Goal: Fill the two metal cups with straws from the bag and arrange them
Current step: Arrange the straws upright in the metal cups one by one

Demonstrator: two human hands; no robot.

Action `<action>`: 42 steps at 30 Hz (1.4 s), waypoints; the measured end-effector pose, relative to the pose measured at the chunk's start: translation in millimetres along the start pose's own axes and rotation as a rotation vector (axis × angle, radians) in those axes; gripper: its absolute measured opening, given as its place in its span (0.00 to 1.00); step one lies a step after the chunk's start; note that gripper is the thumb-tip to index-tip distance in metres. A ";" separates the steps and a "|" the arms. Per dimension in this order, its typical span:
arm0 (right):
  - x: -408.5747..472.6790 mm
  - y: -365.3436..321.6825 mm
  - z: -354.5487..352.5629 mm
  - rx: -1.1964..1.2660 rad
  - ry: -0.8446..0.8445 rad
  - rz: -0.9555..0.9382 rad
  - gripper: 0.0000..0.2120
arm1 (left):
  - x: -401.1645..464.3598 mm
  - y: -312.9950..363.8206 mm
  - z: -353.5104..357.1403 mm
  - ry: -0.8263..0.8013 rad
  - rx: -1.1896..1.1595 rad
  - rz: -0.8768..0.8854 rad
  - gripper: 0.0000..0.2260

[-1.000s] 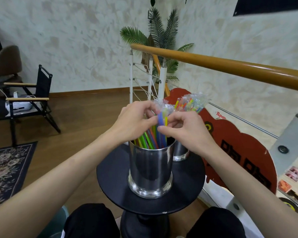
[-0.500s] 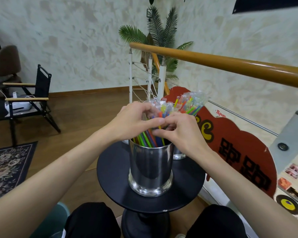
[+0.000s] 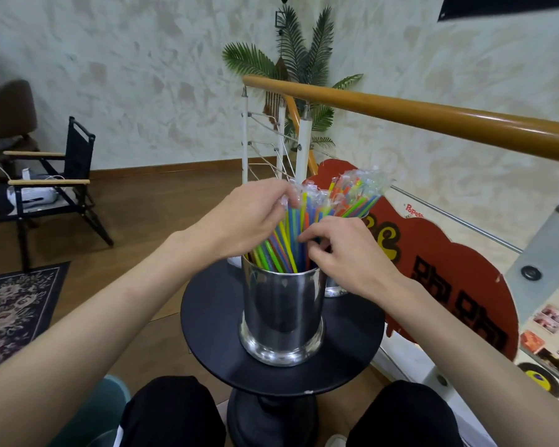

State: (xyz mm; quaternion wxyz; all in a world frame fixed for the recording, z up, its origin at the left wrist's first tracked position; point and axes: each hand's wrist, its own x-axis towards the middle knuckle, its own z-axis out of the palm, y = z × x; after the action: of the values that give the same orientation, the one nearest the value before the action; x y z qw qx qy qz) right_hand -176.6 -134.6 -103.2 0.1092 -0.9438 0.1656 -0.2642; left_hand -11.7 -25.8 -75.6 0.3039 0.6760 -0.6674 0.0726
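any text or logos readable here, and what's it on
"Popey", cut off at the end: small red print on a white patch beside the red sign.
Large black and yellow characters on the red sign: partly hidden, not readable.
Photo cards at right: too small to read.

There is just one view. The camera sits on the person's head and looks forward and down. It is close above a small round black table (image 3: 213,321), between the person's knees. Farther off it sees a wooden handrail (image 3: 433,117) and the wall.
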 end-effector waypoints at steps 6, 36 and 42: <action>0.6 1.4 -1.1 -0.006 0.082 -0.080 0.12 | -5.8 -6.9 -1.2 -0.153 0.320 0.074 0.18; 23.4 -19.0 -42.9 0.276 0.370 -0.065 0.08 | -10.1 -9.2 1.2 -0.067 -0.044 0.039 0.09; 9.6 -12.2 -16.8 0.157 0.144 0.082 0.08 | -10.2 -8.0 1.9 -0.080 -0.119 -0.004 0.12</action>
State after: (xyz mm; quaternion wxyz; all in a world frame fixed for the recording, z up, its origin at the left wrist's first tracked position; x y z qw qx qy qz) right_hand -174.8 -128.9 -81.1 0.1815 -0.9034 0.1901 -0.3387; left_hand -5.7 -18.6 -84.7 0.3167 0.6604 -0.6808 0.0051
